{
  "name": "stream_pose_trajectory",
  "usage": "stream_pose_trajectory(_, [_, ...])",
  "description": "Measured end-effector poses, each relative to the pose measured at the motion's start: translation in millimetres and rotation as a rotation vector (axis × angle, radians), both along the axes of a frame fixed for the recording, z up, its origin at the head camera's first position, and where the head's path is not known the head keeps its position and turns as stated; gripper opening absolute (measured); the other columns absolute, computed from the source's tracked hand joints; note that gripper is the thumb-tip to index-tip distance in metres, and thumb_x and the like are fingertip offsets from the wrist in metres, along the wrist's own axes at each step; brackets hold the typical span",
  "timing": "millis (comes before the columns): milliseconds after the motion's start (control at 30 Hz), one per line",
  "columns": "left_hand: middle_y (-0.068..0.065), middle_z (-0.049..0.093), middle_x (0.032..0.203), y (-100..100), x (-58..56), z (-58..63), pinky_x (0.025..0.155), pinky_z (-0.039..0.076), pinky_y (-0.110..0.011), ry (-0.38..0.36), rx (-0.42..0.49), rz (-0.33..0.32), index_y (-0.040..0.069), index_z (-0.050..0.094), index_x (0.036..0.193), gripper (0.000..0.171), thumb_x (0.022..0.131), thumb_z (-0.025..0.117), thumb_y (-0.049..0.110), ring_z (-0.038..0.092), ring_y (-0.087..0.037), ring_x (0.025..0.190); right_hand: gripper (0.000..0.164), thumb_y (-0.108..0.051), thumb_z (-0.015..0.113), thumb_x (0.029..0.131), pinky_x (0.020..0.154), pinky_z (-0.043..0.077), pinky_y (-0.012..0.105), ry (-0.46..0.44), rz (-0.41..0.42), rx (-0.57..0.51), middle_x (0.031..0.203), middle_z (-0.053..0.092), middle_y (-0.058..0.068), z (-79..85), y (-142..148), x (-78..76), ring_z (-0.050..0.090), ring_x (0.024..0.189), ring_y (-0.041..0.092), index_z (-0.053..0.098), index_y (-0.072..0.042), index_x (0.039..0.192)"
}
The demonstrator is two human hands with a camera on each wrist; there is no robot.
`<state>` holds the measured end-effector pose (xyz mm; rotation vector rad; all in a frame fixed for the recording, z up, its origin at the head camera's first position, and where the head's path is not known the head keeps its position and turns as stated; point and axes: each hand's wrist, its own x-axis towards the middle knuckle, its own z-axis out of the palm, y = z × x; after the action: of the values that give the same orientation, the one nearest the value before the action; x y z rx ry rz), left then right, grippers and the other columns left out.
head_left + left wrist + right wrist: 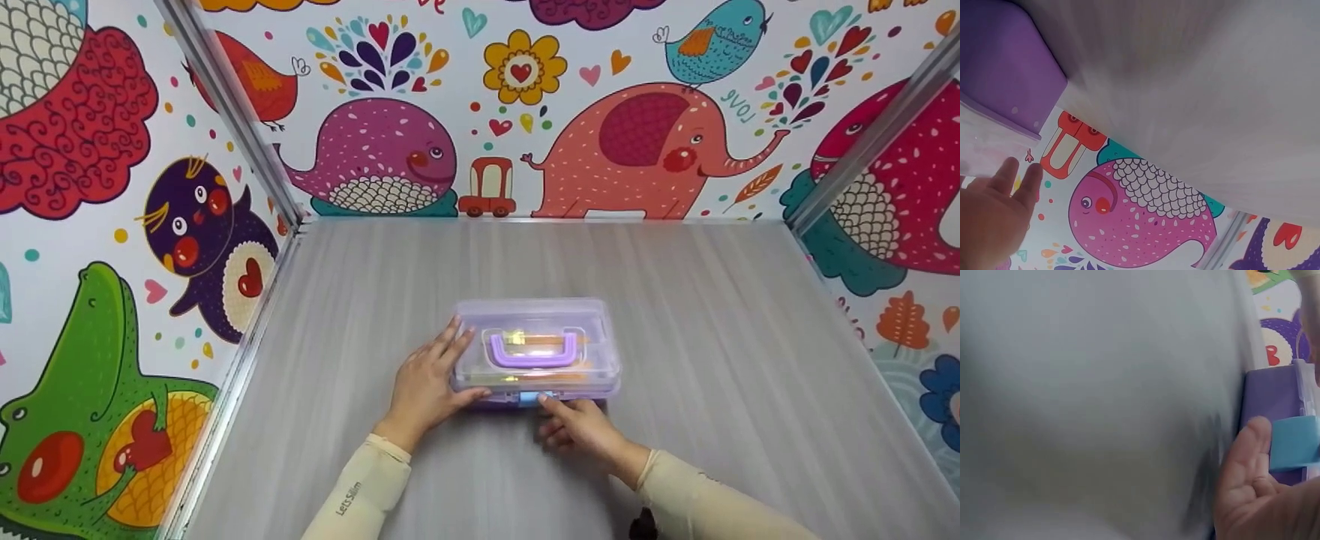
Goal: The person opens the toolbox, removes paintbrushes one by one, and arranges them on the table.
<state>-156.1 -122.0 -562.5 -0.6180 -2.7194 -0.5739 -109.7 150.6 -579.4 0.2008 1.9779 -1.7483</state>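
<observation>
A purple plastic storage box (540,309) with a clear lid stands on the grey table. Its lilac handle (534,361) is folded down, and yellow and orange items show blurred through the lid. My left hand (429,382) rests against the box's left side, fingers extended along the lid edge and thumb at the front corner. In the left wrist view its fingertips touch the lid beside the purple wall (1027,90). My right hand (589,431) is at the front, thumb on the blue latch (1293,441) and other fingers curled below, pinching it.
The grey wood-grain table (360,277) stretches around the box. Walls printed with cartoon animals, including an elephant (622,165) and a crocodile (82,390), enclose it at the back and sides. Metal rails (232,360) run along the edges.
</observation>
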Motion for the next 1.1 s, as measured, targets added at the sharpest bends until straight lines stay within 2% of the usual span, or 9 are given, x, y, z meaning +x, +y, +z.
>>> stream_pose_trajectory(100, [-0.004, 0.033, 0.160, -0.1, -0.6, 0.3, 0.087, 0.054, -0.047, 0.017, 0.001, 0.006, 0.022, 0.047, 0.150, 0.097, 0.070, 0.077, 0.067, 0.063, -0.037, 0.110, 0.058, -0.048, 0.063, 0.095, 0.059, 0.054, 0.027, -0.078, -0.035, -0.082, 0.084, 0.071, 0.008, 1.2, -0.8, -0.5, 0.065, 0.068, 0.014, 0.061, 0.007, 0.115])
stream_pose_trajectory(233, [-0.004, 0.032, 0.160, 0.2, 0.2, 1.1, 0.075, 0.056, -0.042, 0.015, 0.015, 0.004, 0.021, 0.046, 0.151, 0.098, 0.070, 0.078, 0.066, 0.067, -0.033, 0.094, 0.055, -0.047, 0.068, 0.091, 0.059, 0.053, 0.023, -0.173, -0.079, -0.167, 0.085, 0.071, 0.005, 1.3, -0.8, -0.8, 0.064, 0.069, 0.011, 0.062, 0.004, 0.112])
stream_pose_trajectory(400, [-0.003, 0.031, 0.161, 1.1, 0.5, 0.4, 0.068, 0.055, -0.038, -0.001, 0.037, 0.003, 0.022, 0.045, 0.151, 0.099, 0.069, 0.079, 0.065, 0.067, -0.030, 0.083, 0.045, -0.045, 0.072, 0.089, 0.057, 0.053, 0.020, -0.257, -0.111, -0.260, 0.088, 0.071, 0.004, 0.3, 1.7, -1.8, 0.063, 0.069, 0.009, 0.061, -0.003, 0.104])
stream_pose_trajectory(567, [-0.001, 0.029, 0.161, 1.3, 0.2, -1.1, 0.069, 0.055, -0.038, -0.023, 0.047, 0.006, 0.024, 0.044, 0.152, 0.098, 0.070, 0.079, 0.065, 0.068, -0.030, 0.084, 0.042, -0.044, 0.073, 0.088, 0.058, 0.053, 0.019, -0.283, -0.114, -0.283, 0.087, 0.071, 0.002, -0.9, 3.5, -3.0, 0.063, 0.069, 0.009, 0.062, -0.006, 0.101])
stream_pose_trajectory(867, [-0.001, 0.026, 0.163, -0.6, 0.4, -3.4, 0.075, 0.056, -0.040, -0.048, 0.077, -0.005, 0.025, 0.042, 0.153, 0.098, 0.071, 0.080, 0.063, 0.067, -0.033, 0.098, 0.038, -0.044, 0.073, 0.088, 0.057, 0.053, 0.018, -0.315, -0.103, -0.326, 0.088, 0.071, 0.002, -2.2, 2.0, -4.4, 0.063, 0.070, 0.008, 0.064, -0.009, 0.099])
stream_pose_trajectory(1000, [0.000, 0.027, 0.162, -0.6, 0.7, -4.0, 0.071, 0.056, -0.040, -0.046, 0.080, -0.005, 0.026, 0.043, 0.152, 0.097, 0.071, 0.079, 0.064, 0.068, -0.032, 0.094, 0.035, -0.044, 0.074, 0.087, 0.054, 0.050, 0.016, -0.299, -0.117, -0.302, 0.081, 0.068, -0.002, -5.7, 1.3, -4.3, 0.059, 0.065, 0.006, 0.065, -0.010, 0.093])
stream_pose_trajectory(1100, [0.000, 0.026, 0.163, 0.8, 0.6, -4.7, 0.072, 0.056, -0.041, -0.060, 0.089, -0.007, 0.026, 0.043, 0.152, 0.096, 0.071, 0.079, 0.063, 0.067, -0.033, 0.097, 0.038, -0.045, 0.074, 0.087, 0.053, 0.049, 0.015, -0.295, -0.117, -0.280, 0.081, 0.068, -0.002, -8.5, 2.7, -3.9, 0.057, 0.064, 0.005, 0.066, -0.009, 0.093])
